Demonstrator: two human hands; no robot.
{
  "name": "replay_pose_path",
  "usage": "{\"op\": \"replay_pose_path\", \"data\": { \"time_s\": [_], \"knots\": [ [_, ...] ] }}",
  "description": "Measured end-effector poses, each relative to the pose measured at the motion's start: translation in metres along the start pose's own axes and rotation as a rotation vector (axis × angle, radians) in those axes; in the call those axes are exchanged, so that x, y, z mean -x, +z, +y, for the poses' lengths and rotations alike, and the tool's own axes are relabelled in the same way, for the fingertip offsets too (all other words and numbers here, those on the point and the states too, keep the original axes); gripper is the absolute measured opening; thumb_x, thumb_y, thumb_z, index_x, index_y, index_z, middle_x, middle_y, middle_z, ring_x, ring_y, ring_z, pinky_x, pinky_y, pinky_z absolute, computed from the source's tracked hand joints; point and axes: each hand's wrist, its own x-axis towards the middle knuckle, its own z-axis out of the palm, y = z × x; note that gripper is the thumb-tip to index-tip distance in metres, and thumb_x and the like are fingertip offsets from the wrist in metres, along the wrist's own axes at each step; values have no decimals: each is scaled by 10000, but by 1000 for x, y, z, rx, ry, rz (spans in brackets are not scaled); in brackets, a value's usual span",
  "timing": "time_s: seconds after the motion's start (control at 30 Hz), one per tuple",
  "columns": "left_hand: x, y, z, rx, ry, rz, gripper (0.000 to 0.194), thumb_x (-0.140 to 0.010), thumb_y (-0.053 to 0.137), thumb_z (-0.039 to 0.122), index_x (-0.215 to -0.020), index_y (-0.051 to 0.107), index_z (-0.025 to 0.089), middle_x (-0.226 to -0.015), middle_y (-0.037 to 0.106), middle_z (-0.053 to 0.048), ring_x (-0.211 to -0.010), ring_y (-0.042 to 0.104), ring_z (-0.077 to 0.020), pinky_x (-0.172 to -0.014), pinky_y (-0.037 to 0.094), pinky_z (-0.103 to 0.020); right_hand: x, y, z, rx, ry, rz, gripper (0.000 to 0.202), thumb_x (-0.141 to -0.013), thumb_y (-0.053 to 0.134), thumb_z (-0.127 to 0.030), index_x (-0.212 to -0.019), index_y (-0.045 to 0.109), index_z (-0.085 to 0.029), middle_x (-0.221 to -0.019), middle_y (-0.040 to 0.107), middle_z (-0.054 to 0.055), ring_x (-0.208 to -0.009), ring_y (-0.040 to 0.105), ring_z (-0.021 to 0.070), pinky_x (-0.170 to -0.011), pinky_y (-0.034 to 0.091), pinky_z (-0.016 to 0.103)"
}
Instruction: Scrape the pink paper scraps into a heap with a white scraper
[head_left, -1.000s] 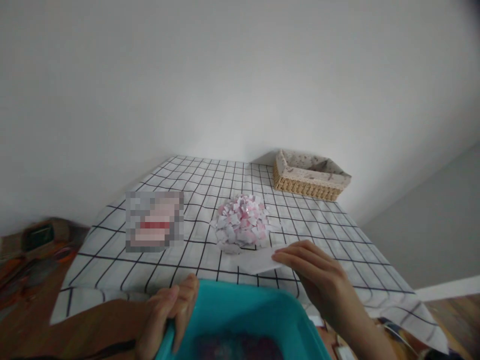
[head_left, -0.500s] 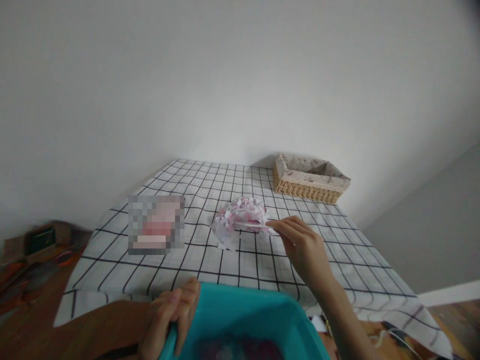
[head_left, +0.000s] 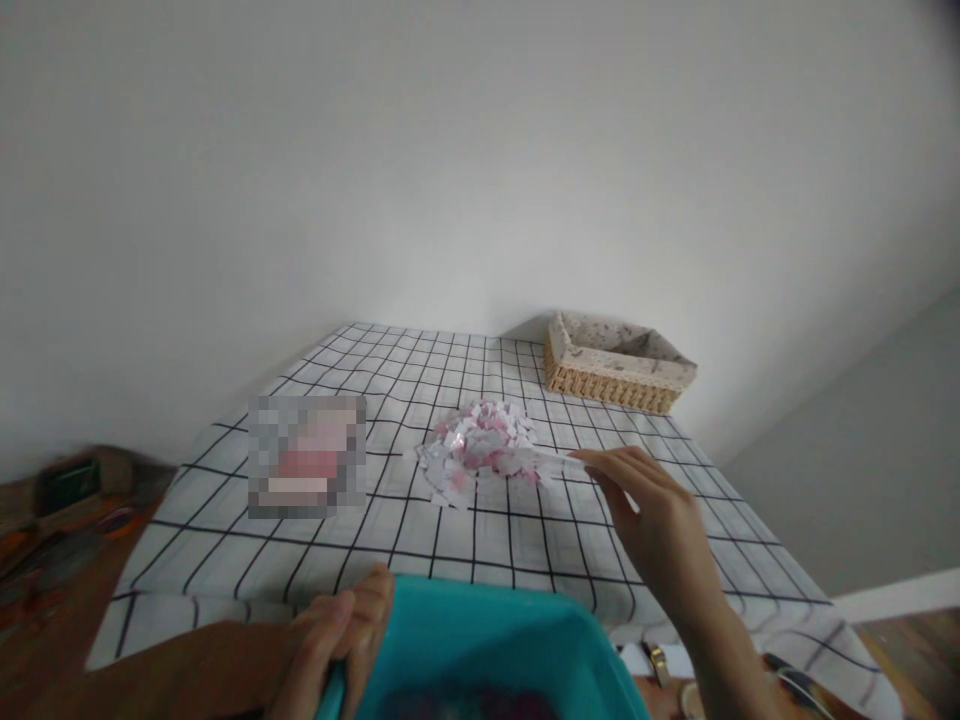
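My left hand (head_left: pixel 337 635) is wrapped round the left rim of a teal plastic bin (head_left: pixel 487 610) at the table's front edge. My right hand (head_left: pixel 649 510), above the table, pinches the end of a thin whitish strip (head_left: pixel 555 462). Motion blurs the strip, and I cannot make out whether it is paper or plastic. Its far end overlaps a loose pile of white and pink paper scraps (head_left: pixel 487 435) in the middle of the checked tablecloth (head_left: pixel 420 540). Dark, blurred contents lie at the bottom of the bin.
A wicker basket (head_left: pixel 615 385) with a patterned lining stands at the back right of the table. To the left, a pixelated pink item (head_left: pixel 311 455) lies on the cloth. Boxes and clutter (head_left: pixel 82 480) sit on the floor at the left; a wall rises behind.
My right hand has moved right with the strip, drawing it away from the middle of the pile. The scraps have spread slightly. My left hand still grips the bin.
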Motion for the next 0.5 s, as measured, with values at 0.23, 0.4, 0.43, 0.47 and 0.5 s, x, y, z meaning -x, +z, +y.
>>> {"op": "replay_pose_path", "data": {
  "time_s": [0.23,0.4,0.43,0.47,0.5],
  "knots": [
    [-4,3,6,-77,18,-6,658,-954,216,344,-325,288,166,-282,441,22,-337,436,-109,-540,407,-278,4,7,-9,-17,-78,-38,272,-863,426,-56,-977,643,-172,-853,685,55,-818,601,180,-679,513,317],
    [1,2,3,-77,-25,12,640,-956,177,311,-342,299,180,-303,466,20,-336,448,-121,-599,415,-311,-4,17,-26,-27,-221,-134,286,-874,412,-35,-983,645,-159,-931,683,67,-856,577,195,-707,492,342],
    [3,2,2,-76,-52,16,633,-955,172,305,-348,305,183,-308,474,17,-338,451,-125,-586,415,-316,-4,17,-27,-28,-248,-154,284,-877,412,-37,-986,643,-159,-941,681,66,-861,573,197,-710,487,346],
    [3,2,0,-82,-69,24,628,-953,170,300,-350,303,182,-308,477,14,-340,451,-129,-572,413,-320,-4,15,-27,-29,-271,-170,281,-880,411,-40,-992,639,-160,-950,678,65,-867,569,197,-714,483,349],
    [3,2,-1,-109,-72,30,629,-951,163,303,-348,293,179,-300,472,13,-335,444,-129,-552,410,-319,-3,13,-26,-29,-287,-180,279,-884,409,-43,-1000,634,-160,-955,675,63,-873,565,198,-718,480,351]
  ]
}}
